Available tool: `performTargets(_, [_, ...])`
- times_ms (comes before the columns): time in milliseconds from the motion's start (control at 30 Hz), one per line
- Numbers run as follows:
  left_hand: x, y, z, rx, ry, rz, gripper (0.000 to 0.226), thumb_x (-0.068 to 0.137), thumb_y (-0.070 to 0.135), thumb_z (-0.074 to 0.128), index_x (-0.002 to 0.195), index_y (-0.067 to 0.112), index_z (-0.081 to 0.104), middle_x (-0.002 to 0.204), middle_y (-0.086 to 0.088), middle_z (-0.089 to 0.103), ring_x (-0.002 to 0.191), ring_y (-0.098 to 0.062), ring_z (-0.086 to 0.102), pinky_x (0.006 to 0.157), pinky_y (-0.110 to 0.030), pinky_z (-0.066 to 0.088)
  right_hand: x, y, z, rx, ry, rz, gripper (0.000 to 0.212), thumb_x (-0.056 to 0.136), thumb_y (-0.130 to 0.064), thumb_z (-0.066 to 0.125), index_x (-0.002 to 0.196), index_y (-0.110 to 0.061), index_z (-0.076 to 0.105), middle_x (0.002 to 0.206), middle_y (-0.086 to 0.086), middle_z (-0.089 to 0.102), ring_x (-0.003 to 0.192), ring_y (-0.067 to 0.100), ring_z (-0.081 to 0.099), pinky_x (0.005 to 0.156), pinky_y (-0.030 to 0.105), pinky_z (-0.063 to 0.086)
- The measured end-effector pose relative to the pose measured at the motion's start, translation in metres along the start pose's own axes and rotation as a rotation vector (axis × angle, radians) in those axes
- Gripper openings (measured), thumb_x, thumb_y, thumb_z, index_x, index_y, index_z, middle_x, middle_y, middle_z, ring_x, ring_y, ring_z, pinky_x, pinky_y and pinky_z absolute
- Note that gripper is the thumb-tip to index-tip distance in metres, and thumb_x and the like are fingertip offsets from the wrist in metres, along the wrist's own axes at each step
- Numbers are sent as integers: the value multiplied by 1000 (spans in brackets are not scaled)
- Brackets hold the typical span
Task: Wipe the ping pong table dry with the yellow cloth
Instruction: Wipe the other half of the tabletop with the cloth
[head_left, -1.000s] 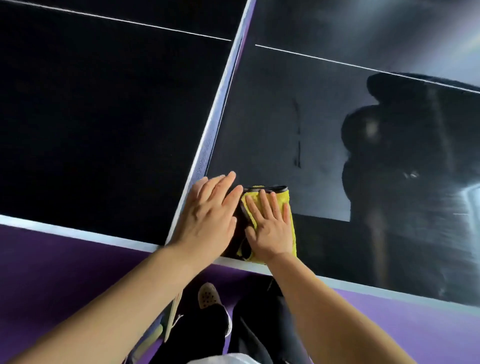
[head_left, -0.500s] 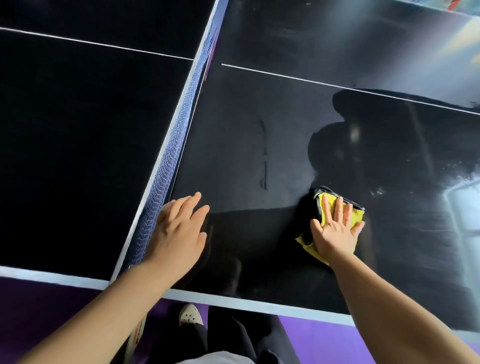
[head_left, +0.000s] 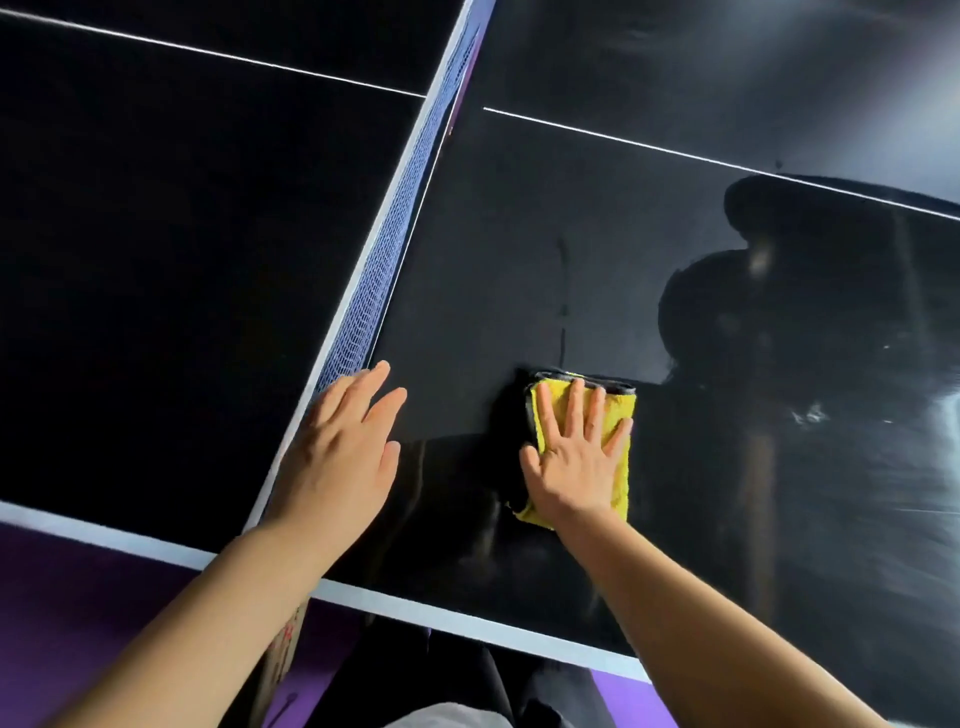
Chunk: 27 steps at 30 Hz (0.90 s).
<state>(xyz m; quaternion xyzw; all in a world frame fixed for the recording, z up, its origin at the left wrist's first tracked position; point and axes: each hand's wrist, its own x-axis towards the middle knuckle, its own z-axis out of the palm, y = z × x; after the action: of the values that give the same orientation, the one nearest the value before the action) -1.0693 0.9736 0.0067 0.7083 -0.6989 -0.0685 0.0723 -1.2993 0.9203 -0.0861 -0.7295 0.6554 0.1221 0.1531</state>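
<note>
The black ping pong table (head_left: 571, 218) fills the head view, its right half glossy with reflections. A folded yellow cloth (head_left: 621, 410) with a dark edge lies flat on that right half, near the front edge. My right hand (head_left: 574, 457) presses down on the cloth with straight, spread fingers. My left hand (head_left: 340, 447) lies flat with straight fingers on the table beside the foot of the net, a hand's width left of the cloth.
The white-topped net (head_left: 387, 249) runs diagonally from the front edge up to the top, splitting the table. A white border line (head_left: 467, 623) marks the front edge. Purple floor (head_left: 62, 597) and my dark-trousered legs (head_left: 415, 675) lie below it.
My right hand slid the cloth out to the right, away from the net, then back left part of the way. My left hand stayed flat by the net.
</note>
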Motion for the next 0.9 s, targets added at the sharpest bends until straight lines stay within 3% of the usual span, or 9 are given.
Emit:
performTargets(167, [-7,-28,-16,107,76,-23,50,73,13,72,122,5,61,134,-16,52,124,-27,39,111,-39,22,-3,-81,12,-85,-28,-312,74,96,-55,26,154,-34,-15,162,10,-22,146,35,-26,111,66,-16])
performTargets(333, [-24,-46,-22,125,61,-115,48,75,13,71,122,7,61,135,-14,52,123,-28,41,107,-42,30,-8,-154,18,-165,-63,-618,72,99,-57,24,151,-36,-22,161,7,-25,145,32,-29,111,65,-15])
performTargets(467, [-26,-47,-19,156,37,-104,49,72,13,75,119,6,63,132,-15,54,120,-31,48,105,-43,32,4,-166,18,-202,-81,-756,70,99,-57,25,141,-39,-27,163,1,-19,147,26,-27,115,59,-15])
performTargets(633, [-3,-30,-12,152,16,-57,48,76,17,71,122,9,61,136,-14,51,123,-29,45,107,-43,32,21,-138,15,-154,-24,-725,69,99,-54,30,145,-40,-19,165,-2,-9,150,24,-17,116,59,-9])
performTargets(767, [28,-2,0,110,24,12,50,72,16,73,120,8,61,135,-13,51,121,-27,43,107,-37,26,49,-73,1,-76,32,-524,69,94,-51,31,155,-40,1,165,-1,-6,151,24,-13,118,58,-8])
performTargets(900, [55,32,17,66,-3,71,51,69,17,76,117,10,63,132,-10,54,112,-26,47,104,-39,36,73,7,-16,-87,66,-302,72,86,-55,13,155,-40,-2,165,-3,-10,151,22,-15,120,52,-9])
